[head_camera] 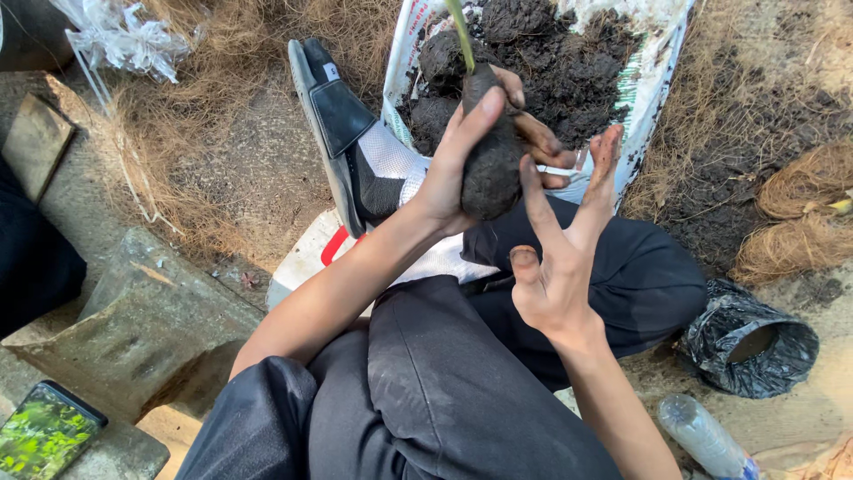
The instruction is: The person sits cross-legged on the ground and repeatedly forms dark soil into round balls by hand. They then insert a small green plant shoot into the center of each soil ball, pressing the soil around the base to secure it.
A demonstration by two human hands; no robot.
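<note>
Head view: left hand [453, 173] grips formed soil ball [491, 169] (upper centre, seedling [459, 31] set); right hand [560, 240], fingers spread, pats; unwrapped.

— What sort of place is this?
— An outdoor potting spot: a white woven sack of dark soil [622, 53], dry brown coconut fibre [204, 80], bare concrete ground [267, 178], a crumpled black plastic bag [751, 347].

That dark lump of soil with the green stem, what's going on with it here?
A seated person grips the soil ball in the left hand, its green stem pointing up. The right hand is open beside it, muddy fingers spread, one touching the ball. Behind lies an open sack of dark soil. Coconut fibre bundles sit at the right.
</note>
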